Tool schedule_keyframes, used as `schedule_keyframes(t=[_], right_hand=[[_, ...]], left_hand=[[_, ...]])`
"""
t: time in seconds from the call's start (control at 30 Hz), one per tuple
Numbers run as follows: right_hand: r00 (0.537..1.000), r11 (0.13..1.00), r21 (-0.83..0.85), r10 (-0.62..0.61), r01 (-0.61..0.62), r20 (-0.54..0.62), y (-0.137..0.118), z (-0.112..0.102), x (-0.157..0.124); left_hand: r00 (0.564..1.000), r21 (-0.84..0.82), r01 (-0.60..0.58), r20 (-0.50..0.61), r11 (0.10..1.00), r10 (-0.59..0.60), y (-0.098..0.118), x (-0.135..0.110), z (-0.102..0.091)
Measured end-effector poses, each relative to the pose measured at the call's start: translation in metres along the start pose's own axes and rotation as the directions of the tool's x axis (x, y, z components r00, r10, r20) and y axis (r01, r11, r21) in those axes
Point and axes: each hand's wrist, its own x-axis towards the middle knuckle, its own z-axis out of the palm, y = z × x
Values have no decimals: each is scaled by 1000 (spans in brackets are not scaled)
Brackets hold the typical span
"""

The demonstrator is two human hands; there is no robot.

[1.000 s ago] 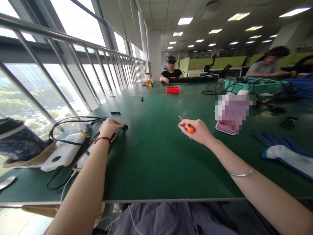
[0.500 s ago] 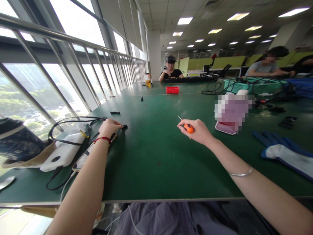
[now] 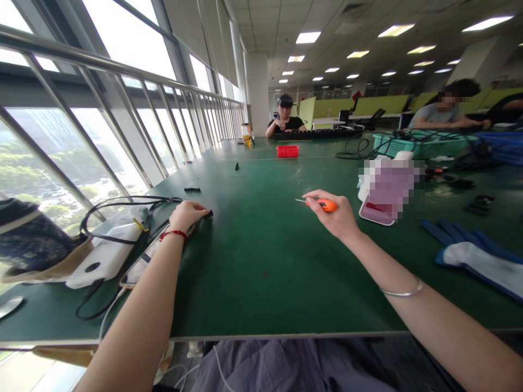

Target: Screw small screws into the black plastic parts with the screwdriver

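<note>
Right hand: the fingers of the right hand (image 3: 339, 216) are wrapped around a screwdriver (image 3: 328, 205) with a rounded orange-and-black handle; its thin metal shaft points left, above the table.
Left hand: the thumb and fingers of the left hand (image 3: 188, 216) pinch a small, dark black piece (image 3: 210, 214) at the table's left side; its detail is hidden.
Beside the left wrist: a glossy phone, partly under the forearm, a smooth white case (image 3: 104, 256) with a dark oval, and looping black cable (image 3: 87, 218).
Right of the screwdriver: a blurred-out pinkish slab (image 3: 386, 198) and a soft blue-and-white fabric glove (image 3: 478, 255).
Containers: a teal lattice basket (image 3: 392, 144) heaped with black cables; a small red plastic basket (image 3: 288, 152), contents unclear; a jar (image 3: 247, 135) of amber liquid.
Surface: a smooth green tabletop (image 3: 245, 283), faintly shiny.
Room: metal railing (image 3: 122, 73) along bright windows, lit ceiling panels, two people seated beyond.
</note>
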Motion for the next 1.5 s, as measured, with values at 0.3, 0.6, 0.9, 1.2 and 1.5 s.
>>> schedule_keyframes(t=[0.3, 0.6, 0.9, 1.2, 1.5], right_hand=[[955, 960, 271, 141, -68, -260, 0, -3, 3], [975, 909, 411, 143, -62, -168, -8, -2, 2], [977, 983, 144, -86, 115, -193, -21, -2, -6], [983, 990, 120, -49, 71, -174, -15, 0, -4], [988, 994, 110, -5, 23, -156, -16, -1, -5]], left_hand=[[869, -432, -404, 93, 806, 486, 80, -41, 57], [778, -579, -474, 77, 663, 623, 122, -80, 88], [772, -545, -506, 60, 668, 633, 121, -80, 86], [756, -486, -561, 29, 670, 654, 125, -84, 85], [724, -471, -601, 21, 646, 689, 126, -86, 85]])
